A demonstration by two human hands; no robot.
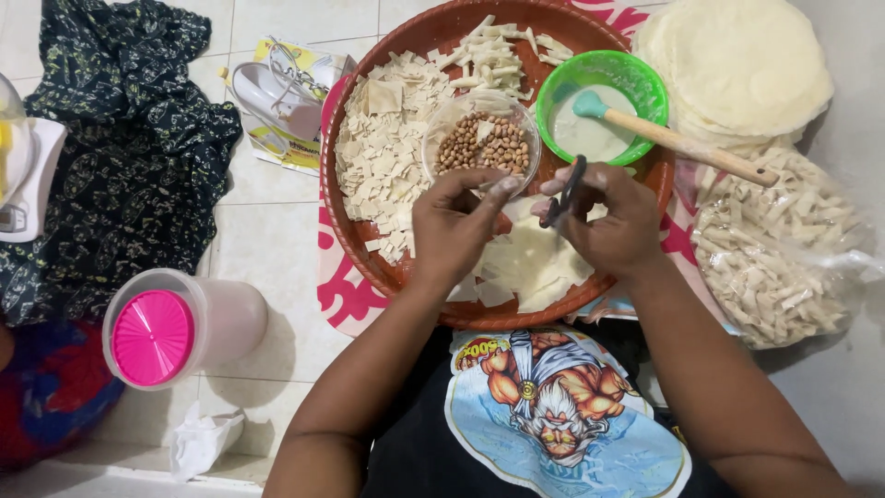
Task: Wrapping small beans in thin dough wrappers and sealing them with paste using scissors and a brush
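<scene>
A round reddish-brown tray (343, 207) lies on the tiled floor before me. My left hand (454, 229) pinches a pale pastry sheet (533, 263) over the tray's near side. My right hand (610, 217) grips black scissors (564, 194) beside it. On the tray lie several small cut pastry squares (383, 152), rolled pastry sticks (489, 53), a clear bowl of peanuts (483, 143) and a green bowl of white paste (603, 106) holding a wooden-handled spatula (687, 143).
A stack of round pastry sheets (737, 65) and a clear bag of rolled pieces (784, 249) sit to the right. On the left lie a dark patterned cloth (120, 138), a plastic jar with a pink lid (175, 327), a whisk on a box (286, 92) and crumpled tissue (203, 438).
</scene>
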